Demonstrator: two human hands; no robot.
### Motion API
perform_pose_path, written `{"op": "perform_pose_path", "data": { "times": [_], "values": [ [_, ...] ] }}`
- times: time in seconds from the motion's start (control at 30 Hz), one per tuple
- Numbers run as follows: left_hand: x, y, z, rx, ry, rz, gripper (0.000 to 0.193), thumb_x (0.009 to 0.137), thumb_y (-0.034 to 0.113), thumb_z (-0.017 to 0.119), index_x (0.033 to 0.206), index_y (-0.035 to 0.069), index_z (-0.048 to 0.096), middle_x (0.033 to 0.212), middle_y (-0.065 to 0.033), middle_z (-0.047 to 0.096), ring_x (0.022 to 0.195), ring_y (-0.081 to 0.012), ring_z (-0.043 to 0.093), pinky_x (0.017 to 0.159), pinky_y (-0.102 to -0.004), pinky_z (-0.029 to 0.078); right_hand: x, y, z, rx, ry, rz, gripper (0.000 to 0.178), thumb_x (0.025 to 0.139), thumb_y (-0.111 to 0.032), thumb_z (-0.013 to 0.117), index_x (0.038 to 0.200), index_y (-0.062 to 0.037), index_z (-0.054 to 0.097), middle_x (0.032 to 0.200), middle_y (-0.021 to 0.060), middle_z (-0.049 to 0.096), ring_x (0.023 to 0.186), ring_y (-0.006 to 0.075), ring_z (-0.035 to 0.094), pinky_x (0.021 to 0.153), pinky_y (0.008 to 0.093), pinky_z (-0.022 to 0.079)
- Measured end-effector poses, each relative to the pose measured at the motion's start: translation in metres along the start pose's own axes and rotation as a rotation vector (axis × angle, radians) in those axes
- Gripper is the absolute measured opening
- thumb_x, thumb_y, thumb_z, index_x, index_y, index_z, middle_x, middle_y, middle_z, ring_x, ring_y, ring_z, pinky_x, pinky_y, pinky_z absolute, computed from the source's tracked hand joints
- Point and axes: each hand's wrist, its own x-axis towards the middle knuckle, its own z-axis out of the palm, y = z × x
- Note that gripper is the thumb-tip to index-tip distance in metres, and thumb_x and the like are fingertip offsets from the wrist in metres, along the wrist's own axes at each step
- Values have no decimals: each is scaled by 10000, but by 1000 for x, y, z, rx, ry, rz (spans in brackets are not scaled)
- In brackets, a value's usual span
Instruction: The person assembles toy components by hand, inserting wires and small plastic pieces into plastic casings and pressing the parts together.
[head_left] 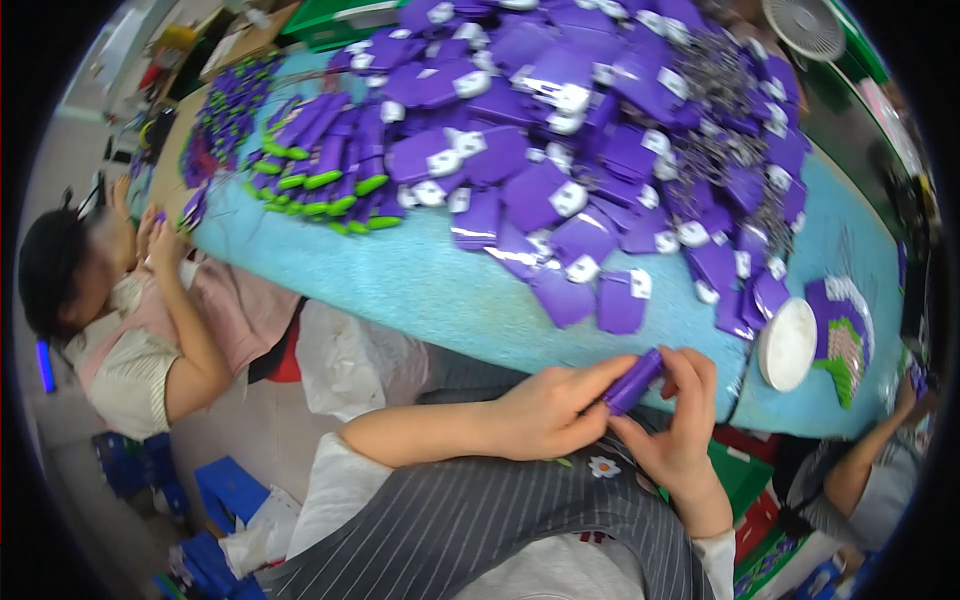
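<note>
Just in front of the table's near edge, my left hand [560, 408] grips a small, glossy purple folded piece [634, 384] between thumb and fingers. My right hand [682, 425] is curled around the piece's other side, with thumb and fingertips at its ends. Close ahead on the blue table [400, 275] lie flat purple pieces [623, 303] with white tabs, the nearest of a large heap. To the right stands a round white bowl [788, 345]; what is in it is hard to make out.
Purple pieces with green ends [320, 180] lie in rows at the left. Tangled metallic strands [715, 110] cover part of the heap. A purple-and-green stack [845, 335] lies beyond the bowl. Co-workers sit at the left [150, 320] and right [850, 480]; a fan [805, 28] stands at the back.
</note>
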Motion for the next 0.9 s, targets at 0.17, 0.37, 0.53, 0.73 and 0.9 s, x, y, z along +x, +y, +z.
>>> {"op": "perform_pose_path", "data": {
  "times": [0.17, 0.37, 0.53, 0.73, 0.9],
  "values": [
    [-9, -20, -10, -435, 299, -157, 210, 893, 52, 520, 1091, -18, 521, 834, -48, 624, 698, -102, 580, 621, -268, 471, 2, 3, 4, -107, 99, 84, 767, 600, 5, 777, 1265, 45, 398, 1098, 173, 446, 809, 235, 458, 694, 330, 421],
    [-37, 6, -110, 144, 940, 224, 225, 970, 133, 417, 1055, -34, 542, 1048, -129, 631, 872, -151, 599, 790, -276, 473, 74, -32, 19, -246, -113, -233, 780, 597, -104, 794, 1276, 15, 429, 1156, 178, 488, 1010, 332, 511, 839, 394, 423],
    [-42, -10, -188, 964, 1238, 275, 336, 966, 186, 406, 1163, -50, 541, 1168, -178, 581, 1236, -357, 385, 1058, -463, 219, 177, -61, 118, -452, 1, -532, 683, 637, -190, 762, 1228, -6, 472, 1148, 124, 496, 1115, 287, 452, 915, 399, 374],
    [-28, -27, -202, 1027, 1124, 130, 332, 976, 236, 379, 1050, -18, 579, 1204, -177, 562, 1265, -401, 382, 1029, -638, -3, 240, -64, 184, -556, 166, -612, 321, 615, -183, 698, 896, -49, 620, 947, 74, 538, 988, 237, 484, 820, 351, 391],
    [-35, -28, -174, 982, 982, 104, 329, 967, 214, 372, 1093, -34, 547, 1197, -191, 560, 1230, -368, 440, 1037, -629, 6, 205, -66, 136, -304, 101, -606, 42, 675, -123, 587, 699, -90, 576, 780, 51, 495, 827, 216, 503, 691, 338, 415]
  ]
}}
